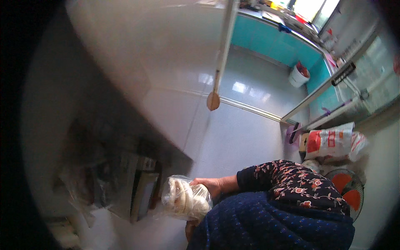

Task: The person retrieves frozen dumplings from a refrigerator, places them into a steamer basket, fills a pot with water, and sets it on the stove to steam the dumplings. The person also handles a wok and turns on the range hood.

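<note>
A clear plastic bag of pale, rounded, bread-like pieces hangs near the lower middle of the view. My right hand, below a dark floral sleeve, grips its upper right side, with the thumb over the plastic. Under the bag, a small part of my left hand shows against its lower edge; the dark blue quilted garment hides the rest, so its grip is unclear. The pieces press together inside the bag, and their exact kind cannot be told.
A dark, blurred piece of furniture stands at left beside pale plastic bags. Beyond the pale floor runs a sliding-door track. Printed sacks and a fan with orange blades are at right; a white bin stands by teal cabinets.
</note>
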Demonstrator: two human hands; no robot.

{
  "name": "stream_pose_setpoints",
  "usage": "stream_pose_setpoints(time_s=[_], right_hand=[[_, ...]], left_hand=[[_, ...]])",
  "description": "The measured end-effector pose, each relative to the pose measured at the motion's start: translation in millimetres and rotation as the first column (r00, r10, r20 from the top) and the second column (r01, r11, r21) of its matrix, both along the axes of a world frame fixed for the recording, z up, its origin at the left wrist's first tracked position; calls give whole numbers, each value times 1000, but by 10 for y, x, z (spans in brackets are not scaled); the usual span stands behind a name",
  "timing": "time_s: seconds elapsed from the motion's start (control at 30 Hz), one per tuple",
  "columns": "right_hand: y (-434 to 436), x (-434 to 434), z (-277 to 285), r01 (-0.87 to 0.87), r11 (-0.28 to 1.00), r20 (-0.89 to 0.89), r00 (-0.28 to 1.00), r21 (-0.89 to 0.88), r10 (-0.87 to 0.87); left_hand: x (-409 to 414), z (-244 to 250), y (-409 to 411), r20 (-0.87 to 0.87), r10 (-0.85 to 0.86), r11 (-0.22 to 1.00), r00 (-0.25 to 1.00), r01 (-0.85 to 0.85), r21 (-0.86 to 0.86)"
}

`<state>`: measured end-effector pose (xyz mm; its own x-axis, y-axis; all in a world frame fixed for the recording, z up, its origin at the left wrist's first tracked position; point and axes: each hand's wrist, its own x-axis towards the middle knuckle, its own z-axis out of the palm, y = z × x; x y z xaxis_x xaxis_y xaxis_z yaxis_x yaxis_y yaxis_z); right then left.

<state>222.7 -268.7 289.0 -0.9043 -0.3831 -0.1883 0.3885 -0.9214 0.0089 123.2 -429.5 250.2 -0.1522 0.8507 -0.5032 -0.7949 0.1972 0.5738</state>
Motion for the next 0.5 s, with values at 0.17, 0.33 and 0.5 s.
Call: stream_pose_setpoints(time_s=[0.17, 0.33, 0.5], right_hand=[[1202, 1176, -254, 251, 966, -73, 964, -68, -256], [2101, 2340, 167, 487, 873, -135, 866, 6, -482], [2595, 3358, 749, 668, 738, -176, 718, -100, -674]], left_hand=[[677, -43, 1429, -134, -187, 982, 973, 189, 1], [1536, 400, 2279, -213, -340, 940, 916, 335, -61], [2285, 1113, 2648, -218, -432, 902, 875, 414, -122]])
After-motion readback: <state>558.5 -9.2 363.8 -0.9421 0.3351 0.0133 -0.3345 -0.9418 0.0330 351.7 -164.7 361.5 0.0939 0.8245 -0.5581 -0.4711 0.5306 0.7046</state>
